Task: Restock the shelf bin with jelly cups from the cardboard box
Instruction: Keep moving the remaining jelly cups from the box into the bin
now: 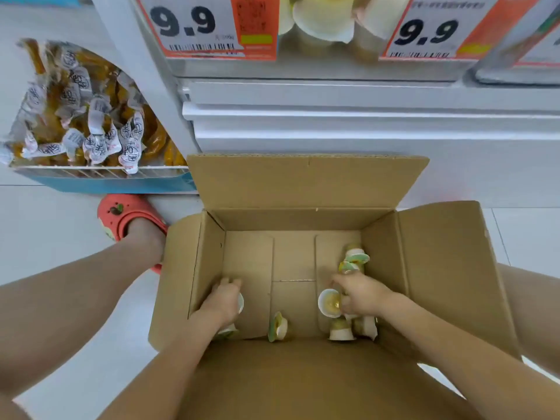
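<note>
Head view: both hands down inside cardboard box, nearly emptied. Left hand curled over a jelly cup, only white rim showing past fingers; another cup tucked just under wrist. Right hand closed round a jelly cup held sideways, open-looking mouth turned toward box middle, more cups seemingly bunched beneath palm, count unclear. Loose cup on its side between the two grips, nearer body. Two cups just below right hand against near wall; a small stack just beyond right fingertips by right wall. Shelf bin well above and beyond both grips, pale cups visible inside.

Handling guess: light, thin plastic, smooth and a bit slippery, film lid likely dentable. Best taken round the body under the flared rim, several per handful, no squeezing on lids.
</note>
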Available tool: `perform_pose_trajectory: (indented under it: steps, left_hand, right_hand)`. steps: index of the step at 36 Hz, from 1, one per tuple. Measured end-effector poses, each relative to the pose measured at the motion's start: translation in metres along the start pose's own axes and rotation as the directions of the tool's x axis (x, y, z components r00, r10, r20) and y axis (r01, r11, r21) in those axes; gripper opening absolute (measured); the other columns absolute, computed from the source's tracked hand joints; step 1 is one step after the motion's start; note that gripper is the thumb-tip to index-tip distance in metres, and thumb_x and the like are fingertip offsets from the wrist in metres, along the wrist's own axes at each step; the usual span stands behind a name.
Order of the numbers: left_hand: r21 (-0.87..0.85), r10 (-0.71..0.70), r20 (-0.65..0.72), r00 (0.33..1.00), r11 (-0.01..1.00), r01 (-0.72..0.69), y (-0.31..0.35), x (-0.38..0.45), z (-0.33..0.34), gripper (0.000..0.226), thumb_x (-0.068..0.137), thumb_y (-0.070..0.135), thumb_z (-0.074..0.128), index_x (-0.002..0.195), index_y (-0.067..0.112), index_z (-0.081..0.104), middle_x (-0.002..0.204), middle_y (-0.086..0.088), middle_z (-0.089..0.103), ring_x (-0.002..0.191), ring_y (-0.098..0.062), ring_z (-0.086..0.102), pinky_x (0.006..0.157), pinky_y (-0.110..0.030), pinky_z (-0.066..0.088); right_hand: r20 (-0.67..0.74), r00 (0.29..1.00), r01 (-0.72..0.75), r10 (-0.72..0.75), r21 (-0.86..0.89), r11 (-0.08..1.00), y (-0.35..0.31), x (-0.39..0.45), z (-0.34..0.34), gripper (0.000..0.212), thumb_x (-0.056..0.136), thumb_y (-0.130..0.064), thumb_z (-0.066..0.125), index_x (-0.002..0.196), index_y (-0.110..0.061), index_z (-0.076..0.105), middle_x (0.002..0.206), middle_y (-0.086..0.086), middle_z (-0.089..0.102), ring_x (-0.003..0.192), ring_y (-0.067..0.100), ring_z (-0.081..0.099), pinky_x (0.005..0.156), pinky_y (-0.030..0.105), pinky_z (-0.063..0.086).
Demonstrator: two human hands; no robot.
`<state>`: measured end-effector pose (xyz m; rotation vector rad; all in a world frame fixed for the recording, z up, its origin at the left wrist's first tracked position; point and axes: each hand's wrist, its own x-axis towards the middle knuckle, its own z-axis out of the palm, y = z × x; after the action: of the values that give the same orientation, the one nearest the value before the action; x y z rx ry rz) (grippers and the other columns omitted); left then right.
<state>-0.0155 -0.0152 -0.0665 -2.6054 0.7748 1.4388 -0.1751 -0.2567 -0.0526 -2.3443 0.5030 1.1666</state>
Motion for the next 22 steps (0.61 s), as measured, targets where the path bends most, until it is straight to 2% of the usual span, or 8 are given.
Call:
perform_pose_trajectory:
  steps: [3,6,11,13,16,18,20,22]
  left_hand:
    - [0.176,-0.026,-0.026,0.999,0.984,0.030,0.002,0.009,0.005,0.067,0.083,-0.004,0.056,0.140,0.014,0.028,0.142,-0.014,0.028,0.131,-0.031,0.032,0.106,-0.037,0.037]
    - [0.327,-0.037,-0.043,0.998,0.944,0.049,0.006,0.017,0.010,0.075,0.080,-0.001,0.063,0.142,0.013,0.023,0.139,-0.014,0.035,0.125,-0.029,0.040,0.098,-0.035,0.043]
    - [0.422,-0.035,-0.050,0.998,0.905,0.053,0.004,0.028,0.024,0.078,0.079,0.002,0.066,0.142,0.014,0.023,0.138,-0.014,0.035,0.121,-0.028,0.044,0.097,-0.034,0.041]
    - [0.417,-0.033,-0.060,0.998,0.907,0.055,0.004,0.031,0.026,0.074,0.080,-0.002,0.063,0.141,0.013,0.025,0.138,-0.014,0.035,0.122,-0.030,0.041,0.100,-0.034,0.038]
    - [0.333,-0.039,-0.096,0.995,0.940,0.069,0.005,0.030,0.026,0.063,0.082,-0.003,0.058,0.137,0.011,0.030,0.136,-0.013,0.039,0.121,-0.030,0.042,0.100,-0.034,0.039]
    - [0.211,-0.062,-0.174,0.983,0.972,0.099,0.006,0.027,0.022,0.052,0.085,0.002,0.056,0.132,0.012,0.036,0.133,-0.012,0.043,0.116,-0.029,0.046,0.095,-0.034,0.043]
    - [0.006,-0.109,-0.267,0.958,0.993,0.114,0.011,0.022,0.014,0.043,0.086,0.007,0.057,0.126,0.011,0.043,0.127,-0.013,0.047,0.110,-0.029,0.050,0.089,-0.034,0.047]
    - [-0.272,-0.170,-0.293,0.941,0.958,0.089,0.021,0.016,-0.002,0.037,0.082,0.012,0.066,0.117,0.010,0.051,0.119,-0.012,0.054,0.105,-0.027,0.055,0.080,-0.031,0.049]
  right_hand:
    - [0.041,0.998,-0.036,0.046,-0.224,0.974,0.003,0.008,0.017,0.053,0.086,-0.015,0.055,0.136,-0.022,0.036,0.130,0.006,0.048,0.113,0.027,0.053,0.078,0.034,0.048]
    - [0.003,0.999,-0.047,0.055,-0.441,0.896,0.001,0.015,0.031,0.057,0.089,-0.006,0.052,0.140,-0.013,0.029,0.133,0.008,0.048,0.117,0.027,0.051,0.073,0.034,0.044]
    - [-0.028,0.997,-0.071,0.066,-0.456,0.887,-0.001,0.023,0.036,0.048,0.089,-0.002,0.053,0.134,-0.009,0.037,0.132,0.010,0.048,0.117,0.029,0.051,0.084,0.036,0.045]
    - [-0.037,0.998,-0.069,0.059,-0.418,0.906,0.001,0.025,0.035,0.044,0.089,-0.003,0.052,0.131,-0.009,0.040,0.131,0.010,0.049,0.117,0.030,0.051,0.084,0.036,0.045]
    - [-0.079,0.994,-0.093,0.071,-0.330,0.939,0.004,0.020,0.036,0.038,0.089,-0.005,0.052,0.125,-0.011,0.044,0.127,0.009,0.051,0.115,0.029,0.051,0.080,0.035,0.045]
    - [-0.117,0.989,-0.116,0.091,-0.231,0.966,0.004,0.012,0.036,0.033,0.089,-0.008,0.051,0.120,-0.013,0.046,0.122,0.009,0.054,0.113,0.027,0.052,0.081,0.035,0.047]
    - [-0.182,0.975,-0.142,0.128,-0.065,0.988,0.003,0.004,0.034,0.027,0.088,-0.014,0.052,0.114,-0.016,0.047,0.112,0.006,0.058,0.104,0.024,0.056,0.079,0.037,0.052]
    - [-0.228,0.960,-0.111,0.161,0.219,0.969,0.003,-0.004,0.030,0.036,0.081,-0.019,0.064,0.112,-0.017,0.047,0.105,0.003,0.061,0.096,0.022,0.059,0.078,0.038,0.053]
